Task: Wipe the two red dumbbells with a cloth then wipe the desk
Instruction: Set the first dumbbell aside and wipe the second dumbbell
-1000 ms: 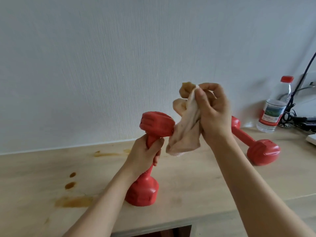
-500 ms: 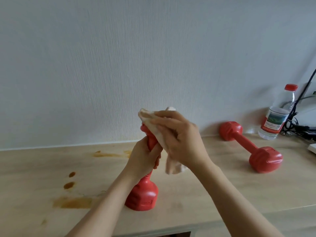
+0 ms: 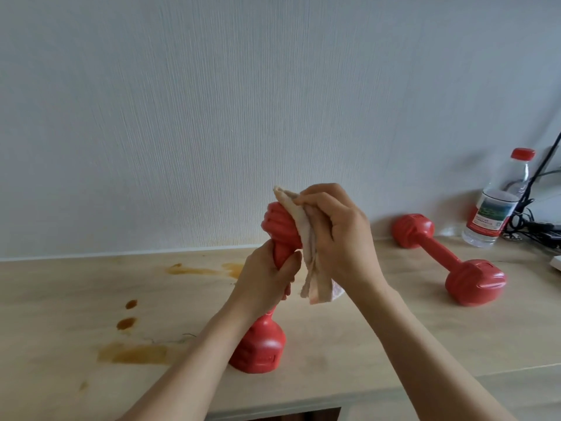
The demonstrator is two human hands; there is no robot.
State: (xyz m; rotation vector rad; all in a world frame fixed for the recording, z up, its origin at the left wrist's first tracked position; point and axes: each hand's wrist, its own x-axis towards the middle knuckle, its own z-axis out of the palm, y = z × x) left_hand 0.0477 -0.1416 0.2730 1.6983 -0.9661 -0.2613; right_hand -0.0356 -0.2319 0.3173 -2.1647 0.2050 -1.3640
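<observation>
The near dumbbell [image 3: 261, 344] is standing on end toward the front middle of the desk [image 3: 379, 338], its lower head sitting on the wood a little back from the front edge. The left hand [image 3: 267, 284] is wrapping its fingers round the handle, keeping the bar upright with a slight lean. The right hand [image 3: 337, 238] is gripping a bunched beige cloth [image 3: 306, 253] and pressing it against the right side of the upper head, with the loose end hanging down beside the left hand's knuckles.

The wall is running close behind the desk's back edge, just beyond the raised head. To the left the desk is lying open, though brown spill stains [image 3: 136, 354] are marking it: a broad patch near the front left, two small drops behind it, and a streak along the back by the wall. To the right, the second dumbbell [image 3: 449, 253] is lying on its side, angled from the wall toward the front right, well apart from the hands. Behind it a clear water bottle [image 3: 491, 214] with a red cap is standing by the wall, and black cables [image 3: 534, 189] are trailing down in the far right corner.
</observation>
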